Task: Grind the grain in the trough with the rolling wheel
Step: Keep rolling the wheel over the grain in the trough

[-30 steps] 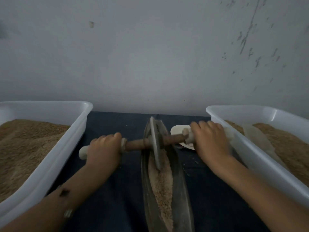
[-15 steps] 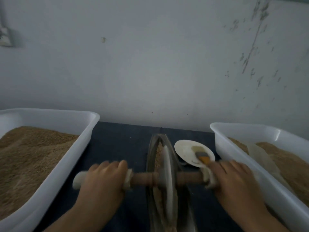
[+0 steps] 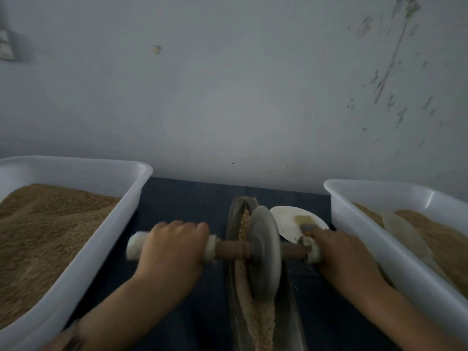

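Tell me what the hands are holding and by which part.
Both hands hold the rolling wheel by its axle: left hand grips the left handle end, right hand grips the right end. The disc sits in the trough.

wheel (image 3: 264, 252): we see dull grey
axle (image 3: 231, 250): we see brown wood, white-wrapped ends
grain (image 3: 255, 310): we see speckled tan, in the grey trough (image 3: 231, 224)
tubs (image 3: 96, 239): we see white, flanking the trough, tan fill
worktop (image 3: 177, 201): we see dark blue
plate (image 3: 291, 221): we see off-white, yellowish smear
wall (image 3: 228, 84): we see pale grey, flecked marks
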Available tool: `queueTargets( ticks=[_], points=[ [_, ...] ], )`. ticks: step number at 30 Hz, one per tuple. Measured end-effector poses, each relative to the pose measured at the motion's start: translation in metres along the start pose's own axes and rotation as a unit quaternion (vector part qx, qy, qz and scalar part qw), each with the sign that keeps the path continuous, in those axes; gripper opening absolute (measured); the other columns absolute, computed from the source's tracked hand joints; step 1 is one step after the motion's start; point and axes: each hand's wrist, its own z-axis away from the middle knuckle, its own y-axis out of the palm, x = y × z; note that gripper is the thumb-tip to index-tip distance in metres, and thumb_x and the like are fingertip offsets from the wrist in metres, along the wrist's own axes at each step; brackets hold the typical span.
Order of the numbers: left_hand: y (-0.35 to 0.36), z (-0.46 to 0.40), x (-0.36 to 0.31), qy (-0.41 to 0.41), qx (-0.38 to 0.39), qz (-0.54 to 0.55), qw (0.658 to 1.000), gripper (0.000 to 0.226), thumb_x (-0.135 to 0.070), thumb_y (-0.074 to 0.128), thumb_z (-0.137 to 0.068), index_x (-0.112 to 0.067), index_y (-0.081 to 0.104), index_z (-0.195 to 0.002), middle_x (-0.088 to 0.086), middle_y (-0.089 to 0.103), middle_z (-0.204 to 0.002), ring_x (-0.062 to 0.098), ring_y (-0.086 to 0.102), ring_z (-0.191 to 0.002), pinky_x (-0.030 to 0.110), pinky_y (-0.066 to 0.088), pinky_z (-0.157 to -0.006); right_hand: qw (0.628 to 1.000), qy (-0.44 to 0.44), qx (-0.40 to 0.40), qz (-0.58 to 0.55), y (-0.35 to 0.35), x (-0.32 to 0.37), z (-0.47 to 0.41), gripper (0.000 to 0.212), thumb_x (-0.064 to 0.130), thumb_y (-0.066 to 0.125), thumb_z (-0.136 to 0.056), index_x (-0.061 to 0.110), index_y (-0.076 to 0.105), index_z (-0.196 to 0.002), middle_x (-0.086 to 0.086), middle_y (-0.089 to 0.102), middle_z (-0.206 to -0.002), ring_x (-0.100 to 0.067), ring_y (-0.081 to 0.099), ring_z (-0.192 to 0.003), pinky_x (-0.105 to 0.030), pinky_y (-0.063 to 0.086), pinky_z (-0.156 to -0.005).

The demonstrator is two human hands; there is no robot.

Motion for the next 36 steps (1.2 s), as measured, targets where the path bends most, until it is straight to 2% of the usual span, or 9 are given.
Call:
queueTargets(
  ticks=[3,10,16,20,24,26,29,33,36],
  points=[
    [0.011,-0.035,-0.002,-0.02,-0.036,-0.039,0.998,0.02,-0.03,0.061,-0.083,-0.029,0.043,-0.092,-0.009,0.058,-0.097,0.012,0.055,-0.09,0.028,0.036,-0.077,0.999,0.037,-0.02,-0.035,0.01,0.0,-0.031,0.011,0.021,0.05,-0.088,0.029,0.046,-0.091,0.006,0.061,-0.091,-0.015,0.057,-0.082,-0.031,0.044,-0.068],
    [0.03,-0.075,0.014,-0.07,0.001,-0.034,0.997,0.014,-0.025,0.056,-0.085,-0.024,0.044,-0.092,-0.003,0.061,-0.098,0.018,0.057,-0.091,0.029,0.032,-0.073,0.99,0.027,-0.133,0.03,0.007,0.002,-0.06,0.028,0.001,0.068,-0.068,0.017,0.045,-0.068,-0.006,0.056,-0.064,-0.026,0.049,-0.056,-0.031,0.025,-0.052],
    [0.012,-0.023,0.0,0.013,-0.073,-0.042,0.996,0.029,-0.033,0.065,-0.078,-0.027,0.037,-0.085,-0.009,0.057,-0.088,0.011,0.052,-0.08,0.027,0.034,-0.071,0.998,0.039,-0.034,-0.02,0.006,-0.002,-0.006,0.017,0.023,0.059,-0.085,0.031,0.049,-0.096,0.006,0.061,-0.089,-0.014,0.054,-0.077,-0.029,0.043,-0.068],
    [-0.018,0.028,-0.003,0.099,-0.095,0.023,0.99,0.048,-0.021,0.089,-0.032,-0.019,0.054,-0.064,-0.004,0.053,-0.056,0.017,0.05,-0.046,0.029,0.036,-0.047,0.996,0.032,0.089,0.004,-0.012,-0.009,0.042,0.028,0.039,0.054,-0.086,0.044,0.028,-0.078,0.019,0.045,-0.079,0.003,0.04,-0.07,-0.017,0.029,-0.061],
    [-0.031,0.06,0.0,0.139,-0.144,0.022,0.98,0.008,-0.021,0.062,-0.057,-0.02,0.054,-0.059,-0.005,0.047,-0.053,0.022,0.049,-0.043,0.03,0.04,-0.044,0.987,0.021,0.156,0.019,-0.04,-0.015,0.072,0.023,0.053,0.05,-0.085,0.051,0.028,-0.082,0.025,0.035,-0.08,0.011,0.03,-0.068,-0.01,0.025,-0.059],
    [-0.033,0.062,0.002,0.142,-0.133,0.015,0.981,0.008,-0.023,0.047,-0.062,-0.022,0.055,-0.06,-0.006,0.048,-0.054,0.022,0.05,-0.044,0.031,0.043,-0.043,0.987,0.012,0.16,0.026,-0.048,-0.014,0.079,0.027,0.052,0.049,-0.086,0.056,0.023,-0.08,0.027,0.034,-0.081,0.009,0.032,-0.071,-0.013,0.026,-0.065],
    [-0.025,0.054,0.001,0.13,-0.132,0.014,0.983,0.008,-0.021,0.06,-0.056,-0.021,0.053,-0.058,-0.006,0.048,-0.052,0.021,0.049,-0.043,0.03,0.039,-0.042,0.99,0.011,0.136,0.041,-0.047,-0.008,0.074,0.03,0.044,0.052,-0.086,0.054,0.024,-0.091,0.025,0.035,-0.081,0.002,0.035,-0.078,-0.016,0.026,-0.068],
    [0.0,0.022,0.004,0.07,-0.092,0.01,0.993,0.047,-0.013,0.087,-0.03,-0.019,0.049,-0.057,-0.004,0.049,-0.051,0.019,0.048,-0.042,0.027,0.031,-0.046,0.999,0.008,0.047,-0.021,-0.024,-0.003,0.042,0.033,0.021,0.067,-0.076,0.038,0.043,-0.089,0.012,0.054,-0.083,-0.01,0.053,-0.079,-0.029,0.041,-0.072],
    [0.02,-0.009,0.009,0.009,-0.056,-0.019,0.998,0.036,-0.015,0.083,-0.053,-0.018,0.054,-0.074,-0.001,0.059,-0.069,0.02,0.057,-0.062,0.031,0.036,-0.059,0.998,0.027,-0.056,0.005,-0.004,-0.002,0.001,0.03,0.013,0.066,-0.075,0.024,0.055,-0.1,0.0,0.061,-0.091,-0.024,0.056,-0.083,-0.033,0.037,-0.069]
  ],
)
